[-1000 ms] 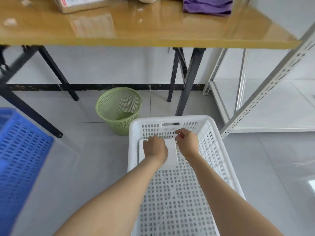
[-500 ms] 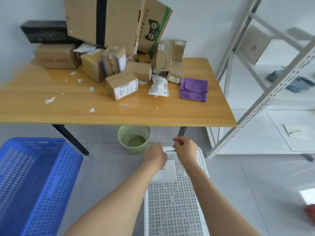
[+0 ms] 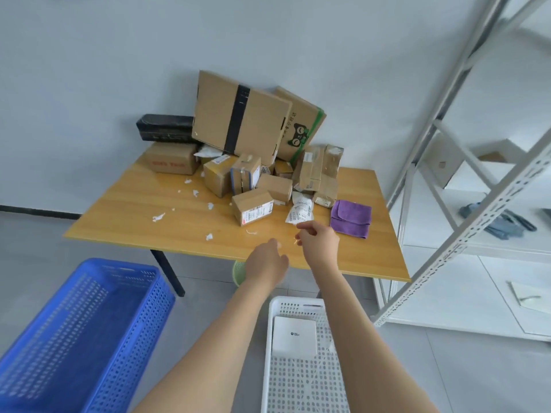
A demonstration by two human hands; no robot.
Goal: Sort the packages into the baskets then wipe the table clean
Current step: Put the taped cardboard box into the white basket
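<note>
A heap of cardboard packages (image 3: 253,162) covers the back of the wooden table (image 3: 134,222), with a small labelled box (image 3: 252,210) and a white plastic mailer (image 3: 300,210) at its front. A flat white package (image 3: 294,335) lies in the white basket (image 3: 298,383) on the floor. The blue basket (image 3: 74,338) stands to its left. My left hand (image 3: 268,265) hovers over the table's front edge, fingers loosely curled, holding nothing. My right hand (image 3: 317,241) is raised just short of the white mailer, fingers relaxed and empty. A folded purple cloth (image 3: 351,218) lies at the table's right.
White paper scraps (image 3: 158,217) litter the tabletop. A green wastebasket (image 3: 238,272) stands under the table. A white metal shelving rack (image 3: 465,186) rises on the right, close to the table and the white basket. Grey tiled floor lies between the baskets.
Both hands let go of the flat white package in the white basket and rose to the table's front edge. My view lifted from the floor to the tabletop.
</note>
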